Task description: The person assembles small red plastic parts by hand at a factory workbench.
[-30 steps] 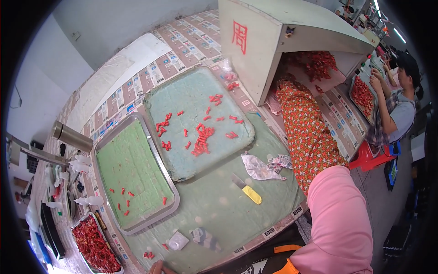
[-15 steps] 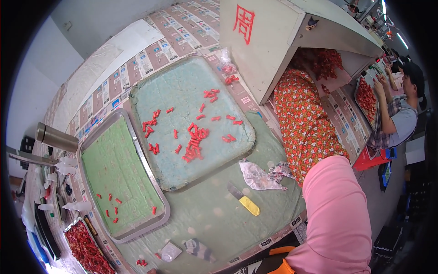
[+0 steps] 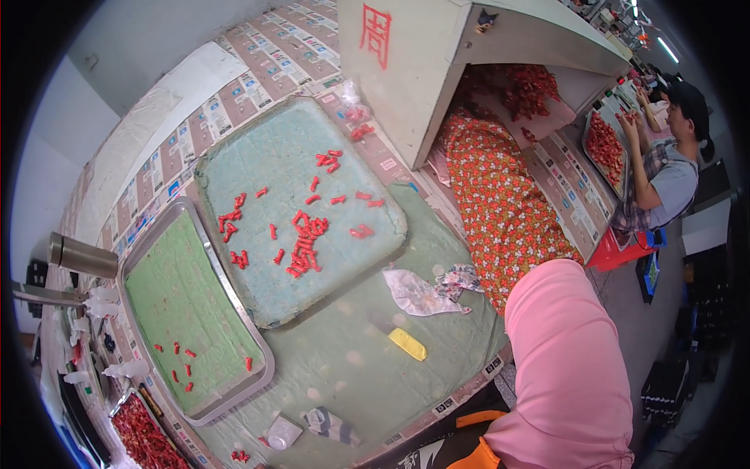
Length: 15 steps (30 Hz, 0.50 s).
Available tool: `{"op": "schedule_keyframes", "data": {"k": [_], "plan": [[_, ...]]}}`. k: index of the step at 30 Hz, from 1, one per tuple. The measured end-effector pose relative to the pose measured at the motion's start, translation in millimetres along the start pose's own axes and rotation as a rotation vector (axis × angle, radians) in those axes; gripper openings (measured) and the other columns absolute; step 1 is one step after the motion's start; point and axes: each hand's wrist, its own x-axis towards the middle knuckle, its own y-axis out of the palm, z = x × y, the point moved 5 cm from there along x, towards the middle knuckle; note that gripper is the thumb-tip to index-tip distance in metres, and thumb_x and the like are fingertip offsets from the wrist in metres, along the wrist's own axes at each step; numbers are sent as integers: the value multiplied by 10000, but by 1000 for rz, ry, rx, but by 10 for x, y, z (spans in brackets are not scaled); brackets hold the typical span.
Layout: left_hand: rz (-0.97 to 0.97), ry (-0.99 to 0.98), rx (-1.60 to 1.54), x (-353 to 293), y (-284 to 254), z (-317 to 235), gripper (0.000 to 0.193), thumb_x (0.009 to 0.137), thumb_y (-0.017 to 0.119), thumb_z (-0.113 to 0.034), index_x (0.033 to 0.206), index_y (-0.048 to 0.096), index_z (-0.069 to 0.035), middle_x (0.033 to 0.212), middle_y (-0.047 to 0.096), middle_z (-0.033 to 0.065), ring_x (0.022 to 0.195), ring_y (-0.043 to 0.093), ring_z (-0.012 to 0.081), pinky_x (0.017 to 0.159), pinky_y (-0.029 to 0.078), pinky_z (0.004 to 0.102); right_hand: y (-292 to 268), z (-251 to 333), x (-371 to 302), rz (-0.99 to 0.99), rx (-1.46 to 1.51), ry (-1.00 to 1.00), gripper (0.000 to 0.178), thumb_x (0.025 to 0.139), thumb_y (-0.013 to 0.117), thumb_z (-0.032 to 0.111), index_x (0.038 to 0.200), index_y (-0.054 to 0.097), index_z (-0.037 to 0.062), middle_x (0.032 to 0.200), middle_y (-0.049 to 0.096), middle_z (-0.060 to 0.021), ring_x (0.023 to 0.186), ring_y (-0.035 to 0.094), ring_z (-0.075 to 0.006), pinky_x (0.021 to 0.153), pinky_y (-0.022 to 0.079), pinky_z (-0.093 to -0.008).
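My right arm, in a flowered sleeve cover [image 3: 508,207] over a pink sleeve [image 3: 566,359], reaches into the open front of a pale box [image 3: 414,74]. The box wall hides my right hand. A heap of small red pieces [image 3: 519,94] shows inside, beyond the sleeve. My left hand is out of the picture. Left of the box lies a blue cloth-covered tray [image 3: 336,250] with scattered and clustered red pieces [image 3: 305,246]. A yellow-handled knife [image 3: 408,344] lies on the green cloth [image 3: 336,352]; its blade is hard to make out.
At left are a steel-rimmed green-lined tray [image 3: 262,367] with several red pieces, a metal flask [image 3: 82,255] and another tray of red pieces [image 3: 148,434]. A crumpled rag [image 3: 426,293] lies near my arm. At far right a person [image 3: 664,176] works beside a filled tray [image 3: 605,148].
The view has shifted, so the table, trays and box appear farther left. My right arm still reaches into the box. The knife blade, visible before, now hardly shows.
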Motion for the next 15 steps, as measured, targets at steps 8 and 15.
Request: {"op": "schedule_keyframes", "data": {"k": [8,15], "plan": [[10,-103,20,-32,-14,60,108,910,624,-97,867,676,-13,877,655,123,778,610,268,684,499,400,38,-440,-14,29,-128,70,783,859,562,492,1475,298,86,1498,322,-184,1352,332,-391,1052,316,-580],[-98,-230,-3,-33,27,31,154,885,662,-166,825,683,-26,867,658,129,769,613,273,621,477,380,17,-499,53,32,-187,106,783,858,570,481,1470,305,71,1493,331,-182,1347,345,-379,1055,325,-565]]}}
